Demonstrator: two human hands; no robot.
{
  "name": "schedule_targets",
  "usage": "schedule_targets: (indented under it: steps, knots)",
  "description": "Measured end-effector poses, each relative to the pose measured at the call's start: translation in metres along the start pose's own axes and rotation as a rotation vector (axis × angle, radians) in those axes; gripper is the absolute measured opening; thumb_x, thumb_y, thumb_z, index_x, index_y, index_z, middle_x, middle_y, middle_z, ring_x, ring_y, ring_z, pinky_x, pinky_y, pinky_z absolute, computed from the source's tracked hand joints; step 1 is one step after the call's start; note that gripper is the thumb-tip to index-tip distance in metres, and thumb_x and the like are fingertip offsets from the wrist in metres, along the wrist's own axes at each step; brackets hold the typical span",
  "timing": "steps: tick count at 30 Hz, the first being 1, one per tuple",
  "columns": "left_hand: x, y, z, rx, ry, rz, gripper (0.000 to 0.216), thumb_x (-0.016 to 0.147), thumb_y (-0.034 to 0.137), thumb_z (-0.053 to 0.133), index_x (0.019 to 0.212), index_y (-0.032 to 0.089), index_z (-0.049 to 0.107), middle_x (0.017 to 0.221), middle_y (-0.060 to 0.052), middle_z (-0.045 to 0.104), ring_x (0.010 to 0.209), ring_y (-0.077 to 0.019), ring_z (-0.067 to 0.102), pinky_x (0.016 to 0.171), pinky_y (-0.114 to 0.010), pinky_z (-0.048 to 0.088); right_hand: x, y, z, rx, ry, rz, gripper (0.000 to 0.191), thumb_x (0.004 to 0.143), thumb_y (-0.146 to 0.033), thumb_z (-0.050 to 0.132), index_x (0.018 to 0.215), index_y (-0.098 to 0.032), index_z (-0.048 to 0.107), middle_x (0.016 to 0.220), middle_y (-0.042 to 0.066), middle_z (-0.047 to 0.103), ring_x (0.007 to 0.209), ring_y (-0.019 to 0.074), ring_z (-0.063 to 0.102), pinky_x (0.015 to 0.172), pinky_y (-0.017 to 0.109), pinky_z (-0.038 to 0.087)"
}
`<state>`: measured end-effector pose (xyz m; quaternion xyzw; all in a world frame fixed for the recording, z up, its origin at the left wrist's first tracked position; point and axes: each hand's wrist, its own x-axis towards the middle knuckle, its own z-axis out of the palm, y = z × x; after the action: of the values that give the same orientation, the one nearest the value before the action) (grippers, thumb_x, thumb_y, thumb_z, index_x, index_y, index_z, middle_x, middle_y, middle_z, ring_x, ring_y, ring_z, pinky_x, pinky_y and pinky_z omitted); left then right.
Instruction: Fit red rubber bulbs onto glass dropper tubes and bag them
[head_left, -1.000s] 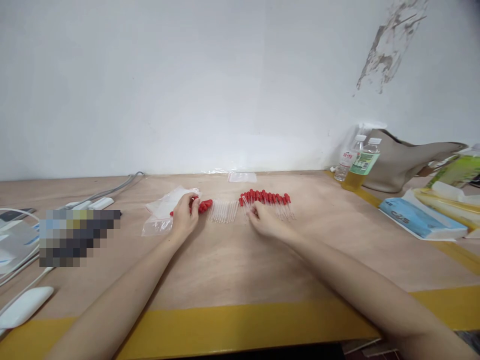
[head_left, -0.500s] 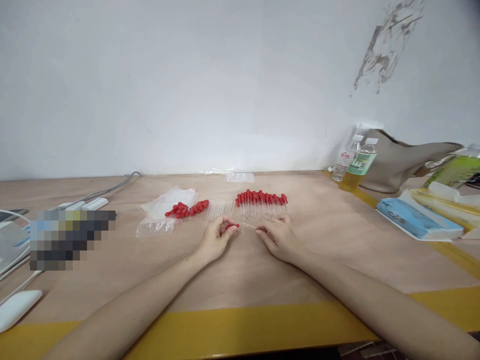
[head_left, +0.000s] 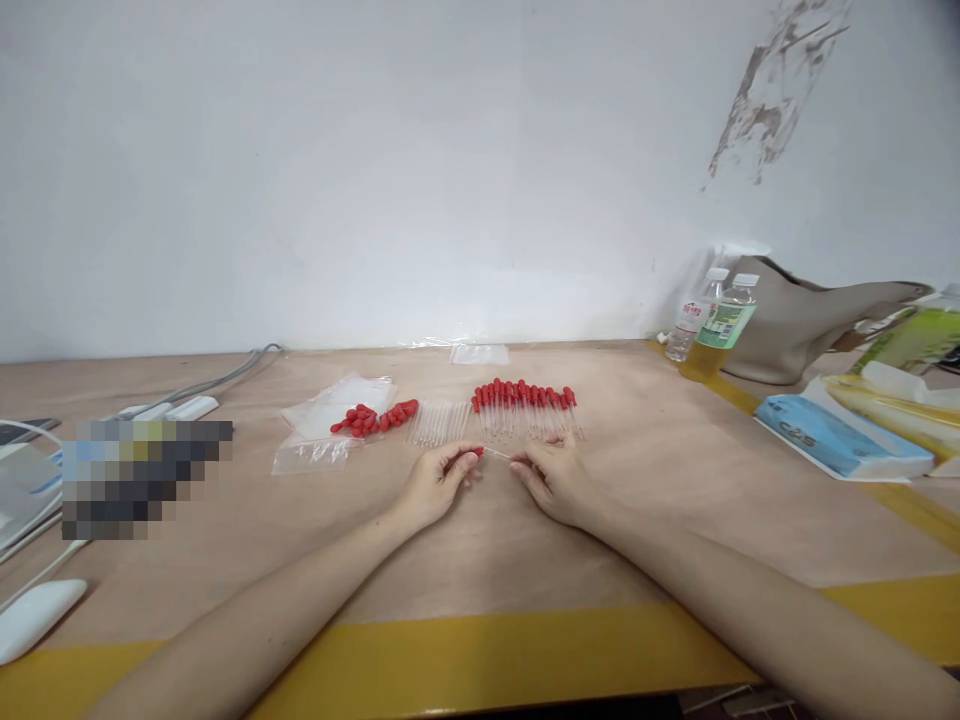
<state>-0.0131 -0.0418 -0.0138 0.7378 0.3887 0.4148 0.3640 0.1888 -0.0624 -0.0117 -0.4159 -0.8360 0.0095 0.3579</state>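
My left hand [head_left: 442, 482] pinches a red rubber dropper bulb [head_left: 478, 452], most of it covered by the fingers. Facing it, my right hand [head_left: 553, 478] is closed on a thin clear glass pipette tube [head_left: 498, 455], whose end meets the bulb's mouth or lies right at it. Beyond the left hand lies a row of bare glass tubes [head_left: 441, 422]. Past the right hand several droppers with red bulbs [head_left: 521, 393] lie side by side, bulbs toward the wall. A pile of loose red bulbs [head_left: 364, 420] rests to the left, partly on plastic bags [head_left: 307, 458].
Two bottles [head_left: 718, 330], a grey-brown bag [head_left: 795, 320] and a blue tissue pack [head_left: 832, 438] stand or lie at the right. Cables [head_left: 232, 372], a white mouse [head_left: 41, 618] and a blurred-out patch are on the left. Yellow tape [head_left: 480, 660] runs along the front edge.
My left fingers have shifted their hold on the red bulb, now covering more of it. The bulb and the tube's end have come together between my hands.
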Motion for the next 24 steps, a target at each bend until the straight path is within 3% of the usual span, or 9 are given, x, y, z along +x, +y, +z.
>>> schedule_targets:
  steps: [8,13,19,24]
  knots:
    - [-0.003,0.005,-0.002,0.127,-0.080,0.042,0.025,0.081,0.036,0.046,0.080,0.015,0.060,0.062,0.000,0.056,0.053,-0.0089,0.050,0.053,-0.020,0.041,0.001,0.003,-0.002,0.079,-0.081,-0.033,0.021,0.085,-0.027,0.039,0.083,-0.018,0.057,0.068,0.001,0.062,0.059,0.0109,0.051,0.077,0.032,0.025]
    - [-0.008,0.011,-0.004,0.186,-0.163,0.040,0.024,0.081,0.034,0.045,0.085,0.017,0.062,0.059,0.002,0.055,0.053,-0.0091,0.047,0.051,-0.019,0.038,0.002,0.012,-0.007,0.110,-0.153,-0.061,0.021,0.085,-0.029,0.042,0.083,-0.020,0.061,0.068,-0.001,0.064,0.059,0.0105,0.051,0.076,0.031,0.026]
    - [-0.010,0.017,-0.005,0.217,-0.291,0.091,0.021,0.082,0.028,0.045,0.086,0.019,0.064,0.070,0.000,0.061,0.063,-0.0115,0.053,0.060,-0.021,0.041,0.005,0.020,-0.011,0.110,-0.235,-0.117,0.021,0.084,-0.030,0.044,0.084,-0.022,0.063,0.077,0.001,0.067,0.067,0.0122,0.055,0.078,0.032,0.025]
    - [-0.010,0.017,-0.004,0.264,-0.291,0.091,0.023,0.083,0.029,0.044,0.089,0.020,0.063,0.076,-0.001,0.064,0.068,-0.0126,0.056,0.063,-0.022,0.042,0.005,0.016,-0.013,0.009,-0.205,-0.131,0.023,0.085,-0.029,0.041,0.084,-0.022,0.064,0.074,0.003,0.067,0.064,0.0126,0.054,0.076,0.032,0.023]
